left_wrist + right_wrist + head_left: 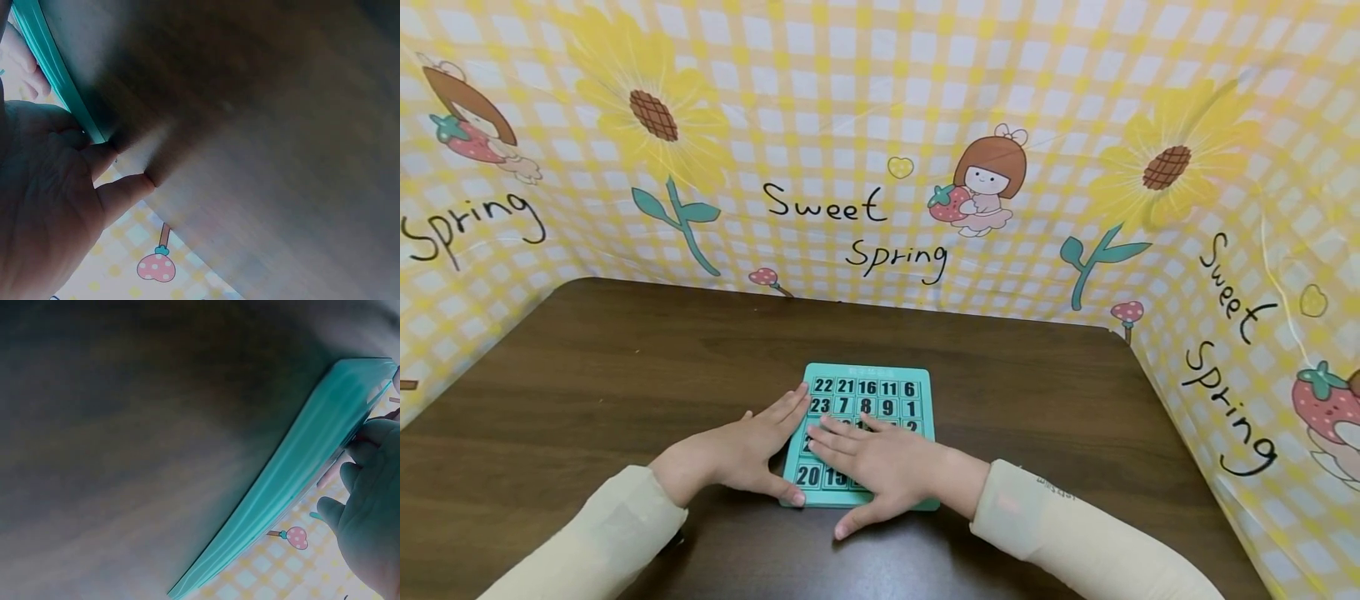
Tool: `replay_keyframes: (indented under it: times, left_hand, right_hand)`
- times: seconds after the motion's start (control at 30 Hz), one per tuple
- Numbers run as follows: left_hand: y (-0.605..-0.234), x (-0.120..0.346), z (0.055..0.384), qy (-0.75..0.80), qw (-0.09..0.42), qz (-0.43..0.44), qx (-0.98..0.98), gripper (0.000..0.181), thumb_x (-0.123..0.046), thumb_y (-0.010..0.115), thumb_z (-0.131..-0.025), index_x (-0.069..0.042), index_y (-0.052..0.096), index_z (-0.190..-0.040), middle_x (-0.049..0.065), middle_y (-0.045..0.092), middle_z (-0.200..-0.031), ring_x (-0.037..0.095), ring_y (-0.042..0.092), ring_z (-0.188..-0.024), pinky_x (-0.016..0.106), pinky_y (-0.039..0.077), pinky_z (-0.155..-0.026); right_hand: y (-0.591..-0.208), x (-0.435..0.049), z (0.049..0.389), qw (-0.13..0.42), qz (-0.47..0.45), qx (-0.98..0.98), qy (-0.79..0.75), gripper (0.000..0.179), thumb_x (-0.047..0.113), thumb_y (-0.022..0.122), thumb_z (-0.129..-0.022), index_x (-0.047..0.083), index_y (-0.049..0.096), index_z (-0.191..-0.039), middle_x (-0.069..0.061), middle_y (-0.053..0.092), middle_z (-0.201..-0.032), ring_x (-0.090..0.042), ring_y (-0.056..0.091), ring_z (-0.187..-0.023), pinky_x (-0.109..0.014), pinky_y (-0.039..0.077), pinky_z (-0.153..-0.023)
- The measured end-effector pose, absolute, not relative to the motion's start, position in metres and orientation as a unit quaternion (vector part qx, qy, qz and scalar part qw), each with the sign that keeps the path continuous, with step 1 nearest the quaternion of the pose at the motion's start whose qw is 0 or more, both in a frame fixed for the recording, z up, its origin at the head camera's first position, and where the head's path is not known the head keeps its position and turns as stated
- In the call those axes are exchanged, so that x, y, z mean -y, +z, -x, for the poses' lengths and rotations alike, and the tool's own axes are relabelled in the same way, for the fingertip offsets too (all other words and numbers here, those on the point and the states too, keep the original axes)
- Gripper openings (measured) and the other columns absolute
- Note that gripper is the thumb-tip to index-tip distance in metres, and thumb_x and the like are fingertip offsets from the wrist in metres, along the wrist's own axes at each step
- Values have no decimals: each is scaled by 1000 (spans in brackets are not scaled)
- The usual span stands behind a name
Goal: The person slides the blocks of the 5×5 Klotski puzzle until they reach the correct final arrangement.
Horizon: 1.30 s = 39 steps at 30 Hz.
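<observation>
A turquoise sliding number puzzle (927, 417) lies flat on the table. Its top row reads 22, 21, 16, 11, 6, and the second row 23, 7, 8, 9, 1. My left hand (745, 454) rests along the puzzle's left side, its straight fingers at the edge and the thumb at the lower left corner. Across the lower tiles lies my right hand (887, 467) with fingers spread, hiding several numbers; its thumb points toward the near edge. The turquoise side wall of the frame (56, 69) shows in the left wrist view, and its other side in the right wrist view.
The dark wooden table (700, 358) extends around the puzzle on all sides. A yellow-checked cloth (820, 100) printed with flowers and lettering hangs behind the table and along both sides.
</observation>
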State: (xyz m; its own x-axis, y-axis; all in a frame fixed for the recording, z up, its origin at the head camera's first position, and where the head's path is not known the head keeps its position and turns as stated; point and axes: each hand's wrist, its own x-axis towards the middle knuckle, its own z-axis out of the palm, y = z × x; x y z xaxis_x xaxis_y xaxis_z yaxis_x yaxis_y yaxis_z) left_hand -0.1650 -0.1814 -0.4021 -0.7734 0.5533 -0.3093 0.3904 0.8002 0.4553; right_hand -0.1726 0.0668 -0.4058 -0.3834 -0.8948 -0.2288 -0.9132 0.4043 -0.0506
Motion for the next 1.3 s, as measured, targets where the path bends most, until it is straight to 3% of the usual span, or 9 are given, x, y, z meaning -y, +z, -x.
replay_keyframes:
  times: [0.47, 1.3]
  left_hand:
    - [-403, 182, 165, 189, 216, -260, -922, 130, -68, 75, -73, -4, 3, -160, 12, -7, -168, 37, 4, -155, 77, 17, -109]
    - [-402, 182, 166, 188, 223, -252, -923, 130, -68, 75, -73, -7, 0, -160, 10, -7, -169, 35, 3, -156, 76, 16, -111]
  right_hand:
    - [-405, -68, 168, 103, 550, -828, 47, 100, 80, 37, -89, 18, 8, -161, 5, -1, -169, -12, -6, -155, -50, 15, -125]
    - [-400, -63, 211, 116, 489, -864, 18, 94, 73, 40, -94, 16, 8, -161, 0, 2, -169, -18, -2, -156, -53, 15, -124]
